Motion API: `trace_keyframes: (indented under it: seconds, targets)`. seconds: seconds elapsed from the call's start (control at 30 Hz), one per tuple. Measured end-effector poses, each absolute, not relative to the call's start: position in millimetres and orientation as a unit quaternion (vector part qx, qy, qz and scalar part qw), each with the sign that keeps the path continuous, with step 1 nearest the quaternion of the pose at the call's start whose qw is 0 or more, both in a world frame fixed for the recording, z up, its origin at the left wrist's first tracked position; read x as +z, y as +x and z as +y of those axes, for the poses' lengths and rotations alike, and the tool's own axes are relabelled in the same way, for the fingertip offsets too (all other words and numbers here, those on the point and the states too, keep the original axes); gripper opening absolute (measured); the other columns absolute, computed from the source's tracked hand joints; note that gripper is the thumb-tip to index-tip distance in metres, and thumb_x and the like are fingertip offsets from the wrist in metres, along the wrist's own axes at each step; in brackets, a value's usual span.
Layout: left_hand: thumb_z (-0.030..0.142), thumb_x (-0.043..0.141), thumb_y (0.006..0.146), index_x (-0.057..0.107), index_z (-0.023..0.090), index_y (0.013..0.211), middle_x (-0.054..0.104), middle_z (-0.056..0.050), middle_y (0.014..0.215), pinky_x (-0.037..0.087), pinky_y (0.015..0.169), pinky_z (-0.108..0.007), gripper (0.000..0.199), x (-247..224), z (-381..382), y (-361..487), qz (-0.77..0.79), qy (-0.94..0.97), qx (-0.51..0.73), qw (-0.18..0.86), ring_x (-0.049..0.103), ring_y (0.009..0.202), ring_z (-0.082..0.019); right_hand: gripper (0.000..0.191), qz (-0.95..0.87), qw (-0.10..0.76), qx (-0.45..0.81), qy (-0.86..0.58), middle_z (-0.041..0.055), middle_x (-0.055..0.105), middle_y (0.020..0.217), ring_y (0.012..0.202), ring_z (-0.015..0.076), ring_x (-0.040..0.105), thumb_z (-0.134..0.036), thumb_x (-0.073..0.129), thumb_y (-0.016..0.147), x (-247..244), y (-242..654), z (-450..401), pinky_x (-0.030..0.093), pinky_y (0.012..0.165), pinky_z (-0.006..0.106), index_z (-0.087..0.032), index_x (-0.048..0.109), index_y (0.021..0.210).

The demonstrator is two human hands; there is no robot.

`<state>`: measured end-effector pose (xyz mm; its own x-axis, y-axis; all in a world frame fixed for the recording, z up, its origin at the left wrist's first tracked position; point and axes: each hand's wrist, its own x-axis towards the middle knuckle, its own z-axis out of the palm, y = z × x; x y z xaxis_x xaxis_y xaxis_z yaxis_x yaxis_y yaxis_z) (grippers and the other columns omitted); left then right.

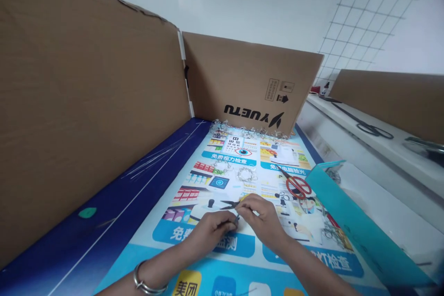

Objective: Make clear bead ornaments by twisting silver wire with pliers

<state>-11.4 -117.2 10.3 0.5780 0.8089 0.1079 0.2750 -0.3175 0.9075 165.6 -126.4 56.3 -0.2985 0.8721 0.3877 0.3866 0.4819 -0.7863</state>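
Over the printed blue counter (86, 240), the right hand (262, 219) is clamping its fingers around yellow-handled pliers (229, 204), while the left hand (211, 233) is pinching its fingers together on what appears to be a small dark wire piece (237, 218), working close for steady control.

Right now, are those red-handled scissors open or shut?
Shut: the red-handled scissors lie on the printed poster with their blades together in one point.
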Motion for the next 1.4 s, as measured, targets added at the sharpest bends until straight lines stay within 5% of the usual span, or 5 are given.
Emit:
trace_keyframes:
  seconds: [0.2, 0.5, 0.8, 1.07, 1.4]
  targets:
    - [0.026, 0.045, 0.086, 0.064, 0.015, 0.083, 0.064, -0.004, 0.081, 0.043, 0.072, -0.026, 0.021, 11.1, -124.8, -17.3, 0.317, 0.725, 0.315, 0.525, 0.057, 0.077, -0.016, 0.021, -0.728, 0.437, 0.302, -0.433, 0.0016, 0.060, 0.075, 0.074, 0.0137, 0.056, -0.032, 0.052, 0.085, 44.6, 162.8, -130.3, 0.043, 0.070, 0.026, -0.020, 0.061, 0.071]
    - [0.038, 0.050, 0.084, 0.057, 0.013, 0.081, 0.059, -0.002, 0.062, 0.042, 0.059, -0.024, 0.026, 5.8, -135.2, -20.5, 0.283, 0.597, 0.307, 0.686, 0.054, 0.056, -0.011, 0.027, -0.703, 0.440, 0.320, -0.458, -0.0008, 0.056, 0.067, 0.061, 0.0105, 0.053, -0.036, 0.048, 0.085, 30.3, 153.3, -144.7, 0.044, 0.059, 0.022, -0.018, 0.055, 0.066]
    - [0.025, 0.045, 0.083, 0.059, 0.015, 0.076, 0.057, -0.001, 0.065, 0.038, 0.052, -0.022, 0.019, 1.9, -129.7, -24.2, 0.336, 0.753, 0.280, 0.491, 0.050, 0.056, -0.011, 0.024, -0.754, 0.361, 0.278, -0.472, -0.0016, 0.057, 0.058, 0.052, 0.0099, 0.052, -0.034, 0.048, 0.086, 23.9, 173.5, -155.7, 0.041, 0.047, 0.020, -0.016, 0.060, 0.075]
    - [0.016, 0.040, 0.083, 0.063, 0.017, 0.083, 0.061, -0.006, 0.081, 0.041, 0.072, -0.030, 0.022, -10.3, -130.7, -21.9, 0.338, 0.861, 0.257, 0.282, 0.055, 0.077, -0.018, 0.015, -0.847, 0.266, 0.109, -0.447, 0.0050, 0.062, 0.083, 0.084, 0.0169, 0.054, -0.025, 0.050, 0.086, 2.5, 181.7, -159.2, 0.041, 0.078, 0.031, -0.020, 0.063, 0.084]
    - [0.013, 0.039, 0.084, 0.061, 0.015, 0.085, 0.060, -0.007, 0.077, 0.044, 0.070, -0.028, 0.023, -12.7, -137.7, -13.6, 0.329, 0.894, 0.232, 0.197, 0.055, 0.075, -0.018, 0.020, -0.856, 0.230, 0.028, -0.462, 0.0069, 0.061, 0.079, 0.079, 0.0171, 0.052, -0.024, 0.042, 0.090, -17.4, 171.0, -164.0, 0.040, 0.072, 0.029, -0.017, 0.060, 0.091]
